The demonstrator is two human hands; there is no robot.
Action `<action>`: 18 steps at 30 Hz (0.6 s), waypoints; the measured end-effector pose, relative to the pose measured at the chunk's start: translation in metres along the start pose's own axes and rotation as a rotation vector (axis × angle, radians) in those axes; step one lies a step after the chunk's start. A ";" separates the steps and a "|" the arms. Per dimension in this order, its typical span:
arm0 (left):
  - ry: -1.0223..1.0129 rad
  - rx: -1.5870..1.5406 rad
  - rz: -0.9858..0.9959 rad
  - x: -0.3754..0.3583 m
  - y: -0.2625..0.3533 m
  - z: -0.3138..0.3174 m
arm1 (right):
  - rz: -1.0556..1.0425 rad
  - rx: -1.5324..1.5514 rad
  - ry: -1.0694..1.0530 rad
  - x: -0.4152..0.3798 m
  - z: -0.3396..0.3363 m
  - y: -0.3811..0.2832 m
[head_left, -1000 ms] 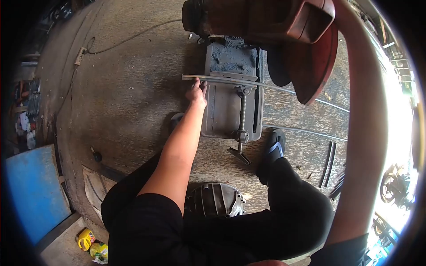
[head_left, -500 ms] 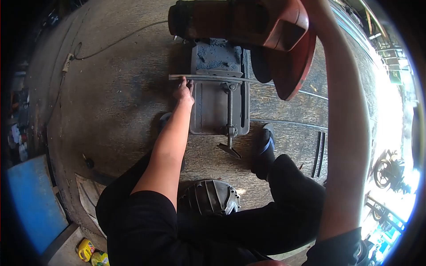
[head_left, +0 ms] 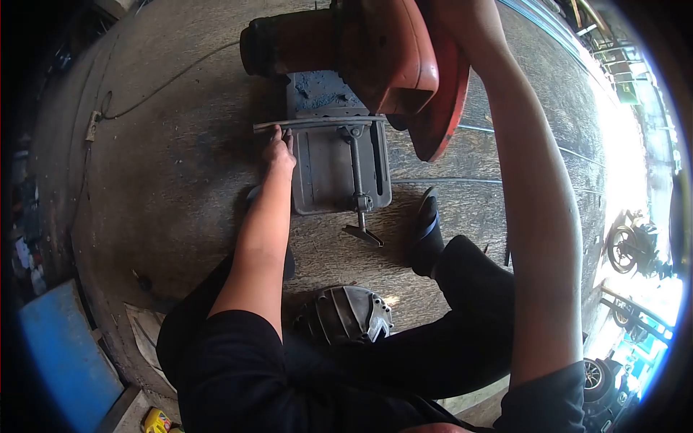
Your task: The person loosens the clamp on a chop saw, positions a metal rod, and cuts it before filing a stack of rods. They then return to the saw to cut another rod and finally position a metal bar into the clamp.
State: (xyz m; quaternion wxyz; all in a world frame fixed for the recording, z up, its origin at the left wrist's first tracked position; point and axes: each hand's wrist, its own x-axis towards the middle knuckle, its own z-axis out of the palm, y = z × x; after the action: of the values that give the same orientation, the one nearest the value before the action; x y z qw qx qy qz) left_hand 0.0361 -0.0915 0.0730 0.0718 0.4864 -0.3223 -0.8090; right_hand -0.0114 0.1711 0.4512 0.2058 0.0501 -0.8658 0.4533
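Observation:
A red chop saw (head_left: 393, 54) with a round blade guard (head_left: 446, 108) hangs over its grey base (head_left: 328, 173). Thin metal bars (head_left: 317, 123) lie crosswise in the base's clamp, against the fence. My left hand (head_left: 279, 149) grips their left end, with its fingertips at the bars. Up at the top edge, my right hand (head_left: 458, 25) is at the saw head's handle, beside the guard; its fingers are mostly hidden. The clamp screw (head_left: 358, 169) runs toward me and ends in a crank handle (head_left: 363, 234).
A ribbed metal casting (head_left: 343, 316) sits between my legs. My sandalled foot (head_left: 426, 224) stands right of the base. Long thin rods (head_left: 447, 180) lie on the worn floor at right. A cable with a connector (head_left: 94, 126) runs at left, above a blue panel (head_left: 71, 350).
The saw head has come lower and left over the base, my right hand moving along with it. My left hand stays at the bars. The view has shifted slightly.

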 end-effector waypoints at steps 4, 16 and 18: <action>-0.005 -0.004 -0.019 -0.001 0.002 0.000 | -0.044 -0.042 0.030 0.002 0.000 0.007; -0.111 -0.014 -0.015 0.011 -0.001 -0.011 | 0.035 0.024 -0.065 0.003 -0.003 0.005; -0.100 -0.023 -0.015 0.016 -0.004 -0.011 | 0.006 0.009 -0.037 -0.003 -0.005 -0.001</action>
State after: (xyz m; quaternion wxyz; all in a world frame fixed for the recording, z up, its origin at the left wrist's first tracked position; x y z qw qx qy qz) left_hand 0.0376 -0.1005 0.0550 0.0551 0.4469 -0.3126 -0.8364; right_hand -0.0071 0.1745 0.4533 0.1885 0.0569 -0.8675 0.4568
